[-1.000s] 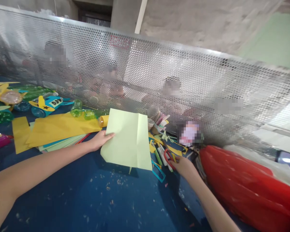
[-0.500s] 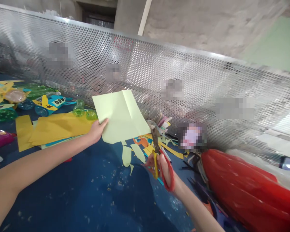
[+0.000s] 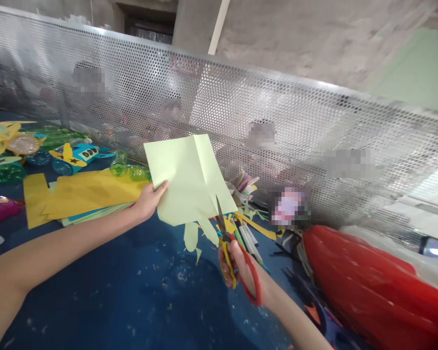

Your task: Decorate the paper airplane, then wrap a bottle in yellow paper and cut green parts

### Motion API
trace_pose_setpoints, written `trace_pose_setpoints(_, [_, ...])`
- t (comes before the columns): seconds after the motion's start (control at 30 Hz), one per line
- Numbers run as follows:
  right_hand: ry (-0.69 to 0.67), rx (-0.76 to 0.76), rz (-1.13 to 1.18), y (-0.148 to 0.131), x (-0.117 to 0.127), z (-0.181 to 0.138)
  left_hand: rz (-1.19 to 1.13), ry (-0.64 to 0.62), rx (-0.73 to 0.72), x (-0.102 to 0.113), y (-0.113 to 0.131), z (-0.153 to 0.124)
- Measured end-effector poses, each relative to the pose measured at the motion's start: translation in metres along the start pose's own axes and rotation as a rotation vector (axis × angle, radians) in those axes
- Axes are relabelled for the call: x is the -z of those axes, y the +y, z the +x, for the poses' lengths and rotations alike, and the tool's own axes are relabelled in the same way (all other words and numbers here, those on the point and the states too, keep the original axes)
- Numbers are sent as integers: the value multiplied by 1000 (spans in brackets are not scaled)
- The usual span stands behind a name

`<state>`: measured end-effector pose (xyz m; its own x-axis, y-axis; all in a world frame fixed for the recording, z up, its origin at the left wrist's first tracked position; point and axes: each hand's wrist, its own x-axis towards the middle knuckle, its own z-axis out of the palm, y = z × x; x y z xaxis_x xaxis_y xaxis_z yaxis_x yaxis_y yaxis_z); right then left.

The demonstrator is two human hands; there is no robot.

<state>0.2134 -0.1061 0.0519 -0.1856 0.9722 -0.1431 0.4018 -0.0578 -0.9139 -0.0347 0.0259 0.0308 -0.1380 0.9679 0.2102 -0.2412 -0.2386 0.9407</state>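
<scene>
My left hand [image 3: 148, 200] pinches the left edge of a pale green folded sheet of paper [image 3: 186, 177] and holds it up above the blue table [image 3: 131, 301]. Cut strips hang from the sheet's lower edge. My right hand [image 3: 241, 267] grips scissors [image 3: 229, 248] with red and yellow handles. Their blades point up at the sheet's bottom right edge and touch it.
Yellow paper sheets [image 3: 83, 192] lie stacked at the left, with paper craft planes [image 3: 73, 155] and green bottles [image 3: 124, 167] behind. Coloured paper scraps [image 3: 251, 223] are piled at the perforated metal screen [image 3: 241, 121]. A red plastic bag [image 3: 372, 287] lies at the right.
My right hand picked the scissors up from the scrap pile and brought the blades to the sheet. My left hand lifted and turned the sheet.
</scene>
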Motion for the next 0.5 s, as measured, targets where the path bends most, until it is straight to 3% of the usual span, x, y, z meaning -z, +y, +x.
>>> trace_pose_setpoints(0.5, [22, 20, -59, -2, 0, 0, 37, -25, -20, 1, -1, -1])
